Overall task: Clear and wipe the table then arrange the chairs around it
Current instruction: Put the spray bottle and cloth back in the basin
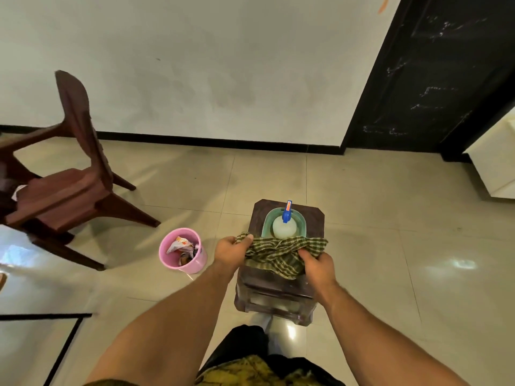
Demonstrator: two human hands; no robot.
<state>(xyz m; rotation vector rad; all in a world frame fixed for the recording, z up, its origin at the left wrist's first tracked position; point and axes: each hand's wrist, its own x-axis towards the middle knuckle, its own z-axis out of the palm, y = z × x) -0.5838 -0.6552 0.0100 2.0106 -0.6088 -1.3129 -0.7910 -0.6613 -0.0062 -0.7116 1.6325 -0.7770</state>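
On the dark stool — 1 green basin, 1 checked cloth draped in front.

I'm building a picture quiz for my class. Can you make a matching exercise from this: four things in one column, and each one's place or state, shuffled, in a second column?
Things
1. cloth
2. spray bottle
3. bin
4. chair

Places or states
A. pink, holds rubbish
B. gripped by the left hand and right hand over the stool
C. stands in the green basin
D. dark brown wood, left of the bin

Pairs: 1-B, 2-C, 3-A, 4-D
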